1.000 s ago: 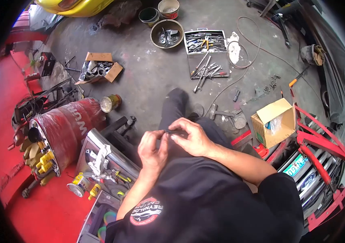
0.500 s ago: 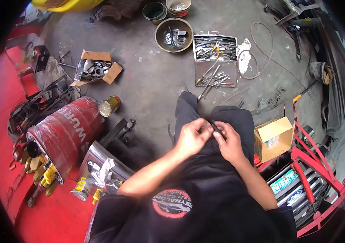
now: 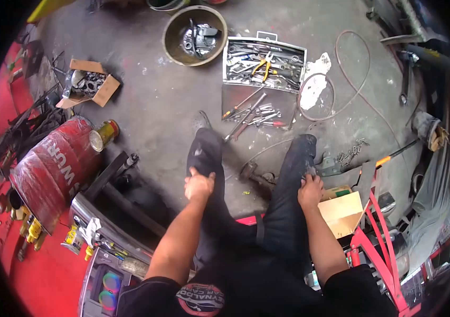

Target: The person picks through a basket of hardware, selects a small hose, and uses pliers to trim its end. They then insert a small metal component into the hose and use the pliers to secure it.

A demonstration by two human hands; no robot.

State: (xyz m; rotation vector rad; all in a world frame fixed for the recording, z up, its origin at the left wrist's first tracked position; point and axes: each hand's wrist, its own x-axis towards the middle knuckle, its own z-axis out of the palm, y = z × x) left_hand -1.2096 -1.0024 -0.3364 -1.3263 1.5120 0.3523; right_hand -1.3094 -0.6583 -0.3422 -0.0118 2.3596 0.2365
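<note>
My left hand rests on my left trouser leg near the knee, its fingers curled in. Whatever may be inside it is hidden. Against the outer side of my right knee lies my right hand, fingers slightly bent and apart; I see nothing in its grasp. The small dark piece from before does not show. Beyond my feet sits an open metal toolbox full of wrenches and pliers with yellow handles. Several loose tools lie in front of it.
A round basin with metal parts stands left of the toolbox. Further left are a carton of parts and a red drum. An open cardboard box and red metal frame flank my right side. A hose loops across the floor.
My hands were together over my lap around a small dark piece; now they are apart, one at each knee. My legs have spread, and the view has shifted.
</note>
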